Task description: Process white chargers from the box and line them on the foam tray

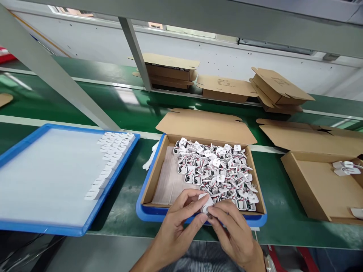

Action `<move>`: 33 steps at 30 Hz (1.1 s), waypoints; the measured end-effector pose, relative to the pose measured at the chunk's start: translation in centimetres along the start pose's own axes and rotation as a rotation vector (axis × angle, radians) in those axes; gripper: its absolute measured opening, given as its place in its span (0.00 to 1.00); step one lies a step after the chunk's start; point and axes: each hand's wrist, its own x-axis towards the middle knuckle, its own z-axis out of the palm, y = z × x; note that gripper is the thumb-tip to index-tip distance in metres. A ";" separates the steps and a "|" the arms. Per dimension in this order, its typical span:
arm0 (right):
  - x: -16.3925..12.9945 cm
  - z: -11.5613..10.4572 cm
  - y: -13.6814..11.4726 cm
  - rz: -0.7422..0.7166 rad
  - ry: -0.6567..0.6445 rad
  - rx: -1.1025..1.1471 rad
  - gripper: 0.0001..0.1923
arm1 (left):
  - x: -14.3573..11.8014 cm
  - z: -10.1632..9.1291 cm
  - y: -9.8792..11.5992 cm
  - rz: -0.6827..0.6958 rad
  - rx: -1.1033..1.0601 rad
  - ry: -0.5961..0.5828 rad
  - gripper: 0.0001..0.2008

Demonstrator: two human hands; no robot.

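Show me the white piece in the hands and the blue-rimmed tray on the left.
White piece [207, 203], head view: its exposed white surface.
Blue-rimmed tray [53, 175], head view: its bare white floor.

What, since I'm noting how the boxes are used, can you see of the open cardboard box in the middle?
The box is shallow, brown and looks like cardboard. It lies flat on a blue tray on the green table, its lid folded back at the far side. Small white parts crowd the middle and right; a pale liner shows at left. The left hand and right hand overlap its near edge in view; whether they touch it is unclear.
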 end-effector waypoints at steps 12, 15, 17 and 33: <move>-0.2 -0.7 1.1 0.472 -0.054 0.455 0.25 | -0.1 0.0 0.3 -0.005 -0.201 0.033 0.16; 0.0 -0.8 1.0 0.486 -0.057 0.538 0.24 | 0.0 0.1 0.4 0.007 -0.197 0.033 0.17; 0.1 -0.9 0.8 0.471 -0.051 0.511 0.23 | -0.1 0.1 0.4 0.014 -0.196 0.036 0.18; -0.1 -1.2 0.7 0.407 -0.057 0.464 0.25 | -1.0 1.3 0.2 0.075 -0.080 0.059 0.17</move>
